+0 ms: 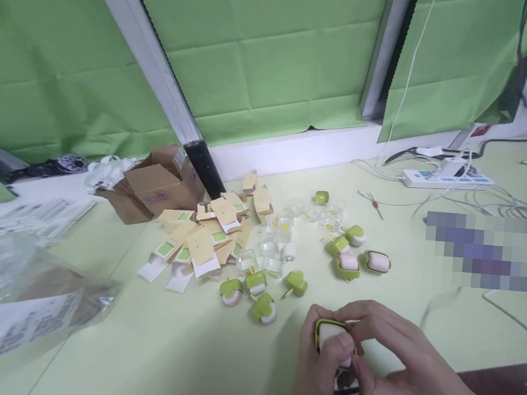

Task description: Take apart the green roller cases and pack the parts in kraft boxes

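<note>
Low at the right of the head view, my left hand (319,360) is wrapped round a small rounded white block in a green cover (331,331). Its thumb presses on the white face. My right hand (396,360) grips the right side of the same piece, fingers bent round its edge and thumb at the lower corner. The fingertips partly hide it. Just beyond lie similar white-and-green pieces, including one on its back (377,262) and a green one (296,283) with a pale yellow strap.
Clear plastic cups (269,246) and a heap of beige card boxes (202,244) lie mid-table. Further left are an open brown carton (155,183) and a plastic bag (31,301). A power strip (447,180), loose cables and a small red-handled tool (373,202) lie at the right.
</note>
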Tool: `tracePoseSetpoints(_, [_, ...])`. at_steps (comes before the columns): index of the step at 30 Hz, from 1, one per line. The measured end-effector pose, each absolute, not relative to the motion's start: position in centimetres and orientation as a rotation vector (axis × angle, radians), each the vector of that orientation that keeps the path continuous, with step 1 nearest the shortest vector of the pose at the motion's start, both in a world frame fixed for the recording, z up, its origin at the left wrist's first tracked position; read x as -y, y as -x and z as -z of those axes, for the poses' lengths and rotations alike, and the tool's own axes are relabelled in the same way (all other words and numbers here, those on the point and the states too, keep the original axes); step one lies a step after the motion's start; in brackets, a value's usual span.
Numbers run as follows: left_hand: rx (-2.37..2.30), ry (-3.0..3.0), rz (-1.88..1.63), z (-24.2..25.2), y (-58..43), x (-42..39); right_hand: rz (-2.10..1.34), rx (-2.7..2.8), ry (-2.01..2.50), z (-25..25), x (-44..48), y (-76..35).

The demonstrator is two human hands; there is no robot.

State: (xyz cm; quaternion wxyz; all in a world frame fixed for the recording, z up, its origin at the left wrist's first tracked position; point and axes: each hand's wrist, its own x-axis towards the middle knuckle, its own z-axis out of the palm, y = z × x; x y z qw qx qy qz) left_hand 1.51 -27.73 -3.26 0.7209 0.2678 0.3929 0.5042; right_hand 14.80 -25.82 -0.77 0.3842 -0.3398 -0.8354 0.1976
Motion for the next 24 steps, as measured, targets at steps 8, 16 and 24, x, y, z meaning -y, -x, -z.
tracePoseSetpoints(8, [-0.801, -0.621, -1.140, 3.8, -1.6, 27.9, -0.508, 2.106, 0.912, 0.7, 26.1, -14.9])
tracePoseSetpoints(16, [-0.520, -0.540, -1.132, 7.0, -2.4, 24.8, -0.460, 2.239, 0.992, 0.9, 22.8, -17.1])
tracePoseSetpoints(24, [-0.995, -1.141, -1.448, 4.7, 2.7, 22.6, -0.332, 1.979, 1.835, 1.9, 9.2, -24.0])
